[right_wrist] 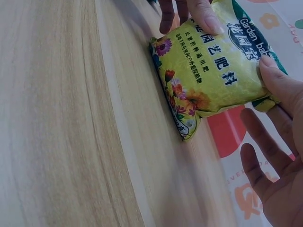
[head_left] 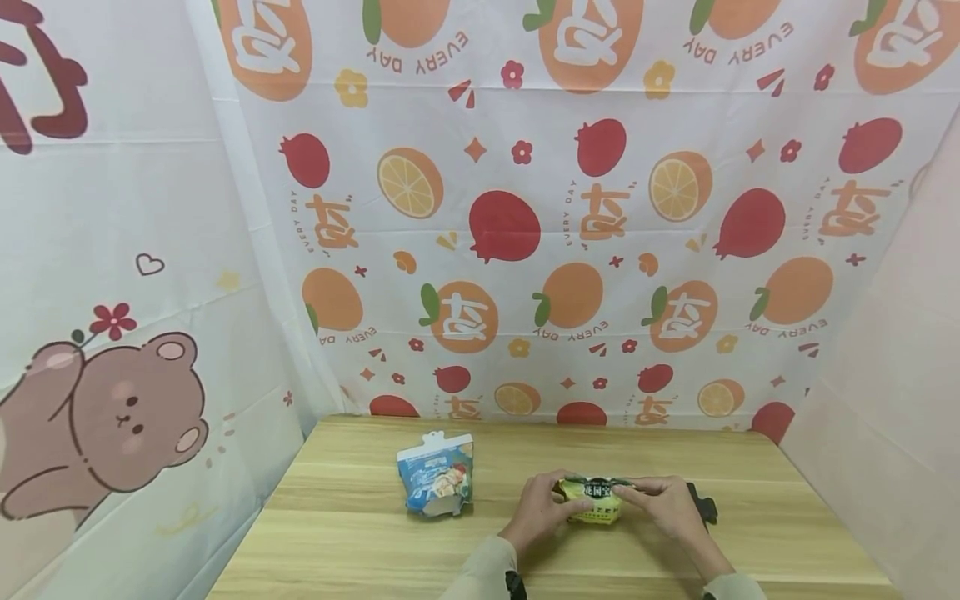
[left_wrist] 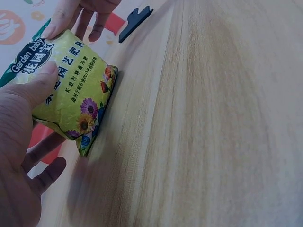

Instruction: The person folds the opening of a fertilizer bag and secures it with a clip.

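A yellow-green fertilizer bag (head_left: 596,502) with a dark green top strip is held upright between both hands, its base right at the wooden table. My left hand (head_left: 545,508) grips its left side, the thumb across the front, seen close in the left wrist view. At the upper right corner my right hand (head_left: 663,508) pinches the bag, thumb in front and fingers behind. Flowers are printed along the bag's lower front (right_wrist: 182,97). Just beyond the right hand lies a black sealing clip (head_left: 702,505), partly hidden behind that hand.
On the left part of the wooden table (head_left: 352,533) stands a blue bag (head_left: 438,483) with a white clip (head_left: 435,446) across its top. A fruit-printed cloth (head_left: 517,292) hangs along the back edge, and further cloths hang at both sides.
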`<state>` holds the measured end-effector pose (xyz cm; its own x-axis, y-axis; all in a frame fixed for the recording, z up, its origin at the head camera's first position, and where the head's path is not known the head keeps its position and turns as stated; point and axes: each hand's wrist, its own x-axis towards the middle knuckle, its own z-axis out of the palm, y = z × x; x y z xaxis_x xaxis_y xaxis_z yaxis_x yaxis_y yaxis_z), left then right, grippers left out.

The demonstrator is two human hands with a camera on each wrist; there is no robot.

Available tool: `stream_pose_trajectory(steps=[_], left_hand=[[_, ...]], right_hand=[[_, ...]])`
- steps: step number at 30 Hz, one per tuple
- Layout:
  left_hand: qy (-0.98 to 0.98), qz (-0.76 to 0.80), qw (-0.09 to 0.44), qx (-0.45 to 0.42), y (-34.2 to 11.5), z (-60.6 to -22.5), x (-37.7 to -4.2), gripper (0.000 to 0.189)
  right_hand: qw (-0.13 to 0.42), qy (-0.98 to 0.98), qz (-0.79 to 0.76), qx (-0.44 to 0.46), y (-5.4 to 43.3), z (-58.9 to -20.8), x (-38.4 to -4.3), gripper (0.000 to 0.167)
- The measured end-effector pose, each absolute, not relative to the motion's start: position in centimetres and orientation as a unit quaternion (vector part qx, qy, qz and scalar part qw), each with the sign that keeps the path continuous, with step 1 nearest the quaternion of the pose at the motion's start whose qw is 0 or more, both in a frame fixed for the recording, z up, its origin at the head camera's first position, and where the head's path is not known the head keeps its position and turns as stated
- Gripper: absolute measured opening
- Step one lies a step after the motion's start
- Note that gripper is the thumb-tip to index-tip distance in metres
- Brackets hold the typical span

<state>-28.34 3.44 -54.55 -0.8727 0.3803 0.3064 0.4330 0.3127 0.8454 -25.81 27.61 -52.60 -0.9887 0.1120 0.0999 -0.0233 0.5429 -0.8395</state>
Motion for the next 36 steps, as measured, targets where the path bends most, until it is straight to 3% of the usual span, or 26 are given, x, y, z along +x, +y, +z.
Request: stream_pose_trajectory(steps=[10, 21, 30, 36], left_hand=[[-0.810, -0.534, 0.023, -0.240, 3.5, -54.9, -28.4, 0.039], [-0.823, -0.516, 0.020, -0.236, 3.6, -53.5, -28.6, 0.037], [-0.879, -0.369, 0.113, -0.279, 4.2, -51.8, -28.7, 0.036], [-0.851, -0.338, 0.214, -0.341, 4.7, -51.5, -28.6, 0.020]], right_hand=[[0.050, -0.878, 0.476, -0.010, 27.9, -52.5, -25.8, 0.037], [0.062, -0.870, 0.490, -0.005, 27.6, -52.4, -25.9, 0.033], [0.055, -0.878, 0.474, 0.029, 27.4, -51.7, -26.3, 0.027], [0.094, -0.901, 0.412, 0.097, 27.1, -51.3, -26.3, 0.019]])
